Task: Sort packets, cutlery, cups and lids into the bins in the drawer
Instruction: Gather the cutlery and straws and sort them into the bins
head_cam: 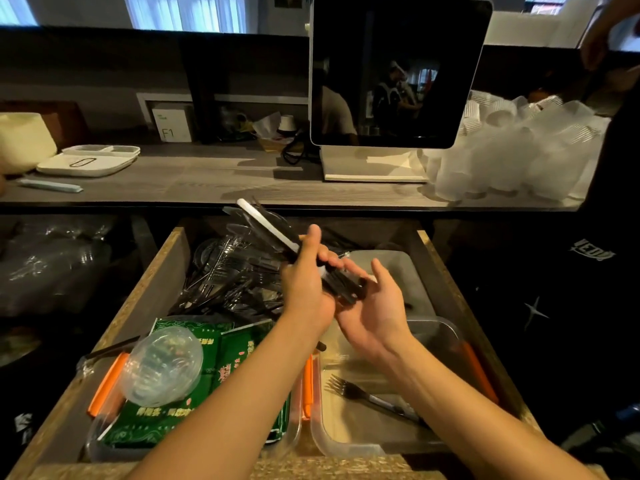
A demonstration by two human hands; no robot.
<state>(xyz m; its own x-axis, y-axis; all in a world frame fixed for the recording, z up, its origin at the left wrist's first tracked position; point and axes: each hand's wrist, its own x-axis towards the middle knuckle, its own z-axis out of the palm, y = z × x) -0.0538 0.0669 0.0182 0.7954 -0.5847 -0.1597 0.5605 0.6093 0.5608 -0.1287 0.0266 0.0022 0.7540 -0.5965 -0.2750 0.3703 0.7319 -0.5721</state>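
Observation:
My left hand point(308, 282) grips a bundle of black plastic cutlery point(273, 226) with one white piece in it, held tilted above the open wooden drawer point(152, 282). My right hand point(374, 306) is open, palm up, against the bundle's lower end. Loose black forks and clear lids point(225, 275) are piled at the drawer's back left. The front left clear bin point(104, 386) holds green packets point(235, 355) and an upturned clear cup point(162, 365). One black fork point(367, 396) lies in the front right clear bin point(346, 441). A grey bin point(405, 268) sits behind that one.
Above the drawer runs a counter point(207, 174) with a tablet on a stand point(398, 71), a heap of clear plastic cups point(512, 150) at the right, and a white tray point(86, 161) at the left. Another person in dark clothes point(616, 237) stands at the right edge.

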